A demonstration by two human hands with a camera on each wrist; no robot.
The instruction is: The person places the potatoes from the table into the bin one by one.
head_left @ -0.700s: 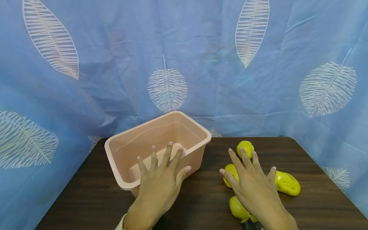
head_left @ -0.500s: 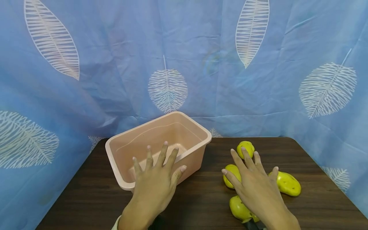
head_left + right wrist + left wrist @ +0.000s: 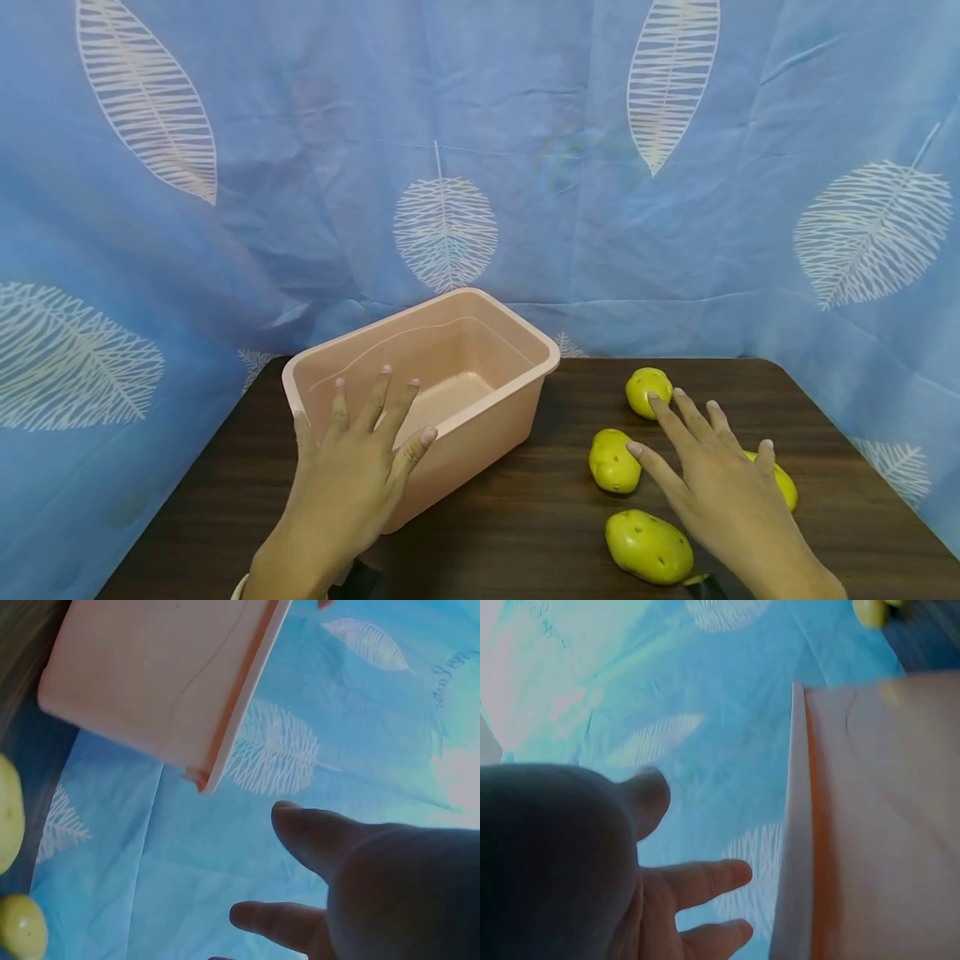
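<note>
Left hand [image 3: 337, 483]: fingers spread wide and nearly straight, holding nothing. In the head view it overlaps the near-left side of the pink bin [image 3: 483, 442]; left wrist view shows a gap between the visible fingers and the bin rim. Dark band [image 3: 356, 581] at the left wrist.

Right hand [image 3: 723, 492]: fingers also spread, slightly bent, holding nothing. Head view has the forefinger tip over the far potato [image 3: 647, 390] and the thumb tip at the edge of the middle potato [image 3: 613, 462]; right wrist view puts the visible fingers well apart from the potatoes there.

Bin stands upright on the left part of the dark wood counter [image 3: 510, 533], long side slanting near left to far right. All potatoes are yellow, right of the bin. Near potato [image 3: 648, 546] lies left of the right wrist; right potato [image 3: 786, 485] is partly hidden behind the right hand. Blue leaf-print curtain [image 3: 525, 225] hangs behind.
</note>
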